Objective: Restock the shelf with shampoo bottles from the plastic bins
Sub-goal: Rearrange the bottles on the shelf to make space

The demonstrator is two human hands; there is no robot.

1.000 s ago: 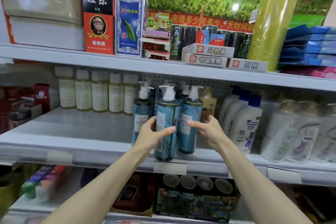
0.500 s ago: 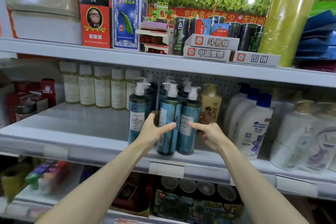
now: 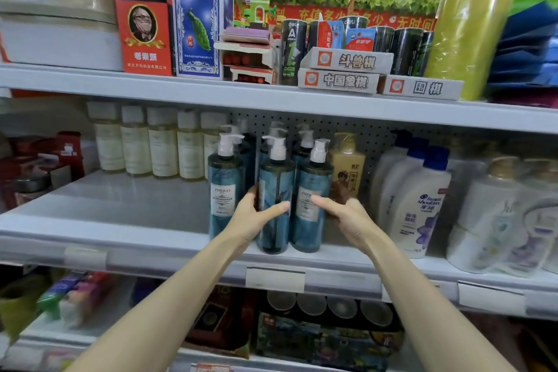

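Since a second ago we have pushed the middle shampoo bottle (image 3: 276, 199) back onto the shelf (image 3: 151, 238), mid-frame. Our left hand (image 3: 252, 219) grasps its side; our right hand (image 3: 347, 217) curls loosely against the neighbouring right bottle (image 3: 311, 199), holding nothing.

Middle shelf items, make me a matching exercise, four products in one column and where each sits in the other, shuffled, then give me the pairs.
Column one:
1. teal pump bottle gripped by the left hand
2. yellow bottle with a brown figure label
3. white bottle with a blue cap and purple flower print
4. row of pale cream bottles with white caps

Column two:
A. far back on the left part of the shelf
B. middle of the front teal trio
C. right of the teal group, at the front
D. behind the right hand, near the pegboard

Pairs: 1-B, 2-D, 3-C, 4-A
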